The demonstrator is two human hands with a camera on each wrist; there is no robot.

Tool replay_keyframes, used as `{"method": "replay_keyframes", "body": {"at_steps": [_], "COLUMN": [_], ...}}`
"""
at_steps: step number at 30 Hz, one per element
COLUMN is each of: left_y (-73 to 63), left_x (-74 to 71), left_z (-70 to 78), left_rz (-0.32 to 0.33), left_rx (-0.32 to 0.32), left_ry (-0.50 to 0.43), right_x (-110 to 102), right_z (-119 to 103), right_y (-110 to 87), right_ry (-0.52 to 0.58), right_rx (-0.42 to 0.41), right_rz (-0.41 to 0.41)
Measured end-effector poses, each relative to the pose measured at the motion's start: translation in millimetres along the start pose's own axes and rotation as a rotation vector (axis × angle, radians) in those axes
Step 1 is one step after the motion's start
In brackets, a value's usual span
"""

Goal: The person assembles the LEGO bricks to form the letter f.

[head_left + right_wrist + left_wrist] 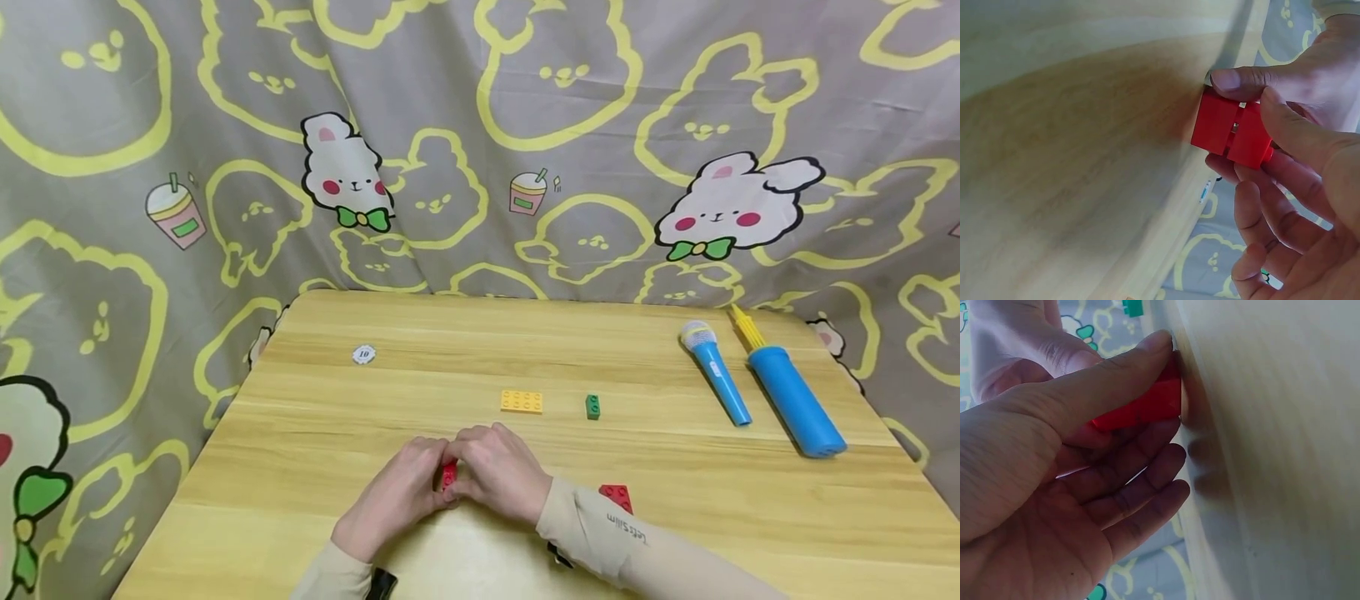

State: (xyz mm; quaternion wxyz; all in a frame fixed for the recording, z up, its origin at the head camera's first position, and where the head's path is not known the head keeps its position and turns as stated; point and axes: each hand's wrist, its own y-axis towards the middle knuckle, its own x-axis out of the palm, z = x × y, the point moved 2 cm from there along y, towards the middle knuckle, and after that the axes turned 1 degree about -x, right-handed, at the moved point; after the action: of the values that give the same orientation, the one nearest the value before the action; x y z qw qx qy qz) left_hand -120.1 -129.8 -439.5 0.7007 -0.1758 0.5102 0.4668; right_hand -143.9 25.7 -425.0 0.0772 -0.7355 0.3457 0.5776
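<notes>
Above the near middle of the table, both hands meet around red toy building bricks (449,476). In the right wrist view two bricks sit one against the other with a thin gap between them: the first red brick (1215,122) and the second red brick (1250,136), whose stud shows at the side. My left hand (397,492) pinches the first brick between thumb and fingers, close over the tabletop. With thumb and forefinger my right hand (498,471) grips the second one; its other fingers are bent loosely. In the head view the fingers hide most of both bricks.
Beyond the hands lie a yellow brick (521,402) and a small green brick (592,407). Another red brick (617,497) is partly behind the right sleeve. A poker chip (363,354) lies far left; a blue microphone (716,375) and a blue balloon pump (797,402) lie right.
</notes>
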Motion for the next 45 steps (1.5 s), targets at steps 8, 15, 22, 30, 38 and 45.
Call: {"method": "replay_keyframes", "body": {"at_steps": [8,15,22,30,38,45], "left_y": [1.8,0.8,0.5,-2.9,-3.7,-0.8], "left_x": [-0.1,-1.4,-1.7,1.8,1.4,-0.2], "left_z": [0.9,1.8,1.6,2.1,1.3,0.8], "left_rz": [-0.027,-0.019,-0.024,-0.032,-0.002,-0.014], "left_rx": [-0.008,-0.024,-0.027,-0.037,0.015,0.007], "left_ry": [0.026,0.008,0.015,0.012,0.039,0.056], "right_x": [-0.6,1.3,3.0,6.1,9.0,5.8], "right_z": [-2.9,-1.3,-2.0,-3.1,-2.3,-1.8], "right_y": [-1.0,-1.5,-3.7,-8.1,-11.9,-13.4], "right_ry": [-0.011,0.025,0.037,0.000,-0.030,-0.080], "right_rx": [0.016,0.008,0.013,0.018,-0.023,-0.028], "right_rz": [-0.015,0.014,0.023,0.005,0.055,0.080]}}
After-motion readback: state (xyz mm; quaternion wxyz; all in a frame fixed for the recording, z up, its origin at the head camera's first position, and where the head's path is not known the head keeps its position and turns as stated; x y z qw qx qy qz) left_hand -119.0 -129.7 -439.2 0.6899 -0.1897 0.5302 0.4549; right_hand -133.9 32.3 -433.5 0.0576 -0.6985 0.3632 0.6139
